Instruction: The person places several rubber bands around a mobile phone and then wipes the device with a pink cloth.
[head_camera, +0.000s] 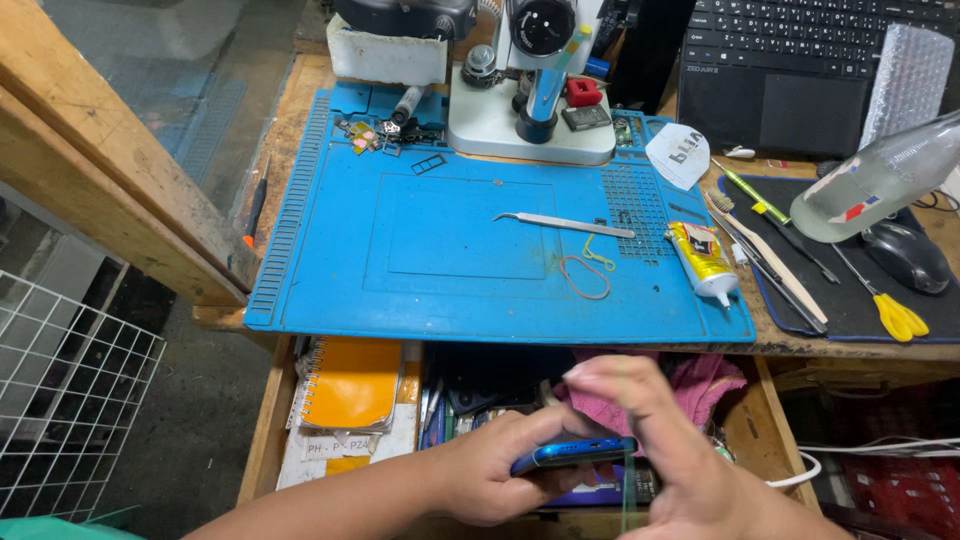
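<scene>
At the frame's bottom centre, above an open wooden drawer (275, 420), the left hand (490, 475) clamps a slim blue-edged phone (572, 453) while the blurred right hand (665, 450), fingers half-curled, pinches its top; it may slip into the clutter.

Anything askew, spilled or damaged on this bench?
No spill or damage shows. A clear bottle lies tipped on its side over the black mat by the mouse. Both hands, left and right, hold a blue phone above the open, cluttered drawer.
</scene>
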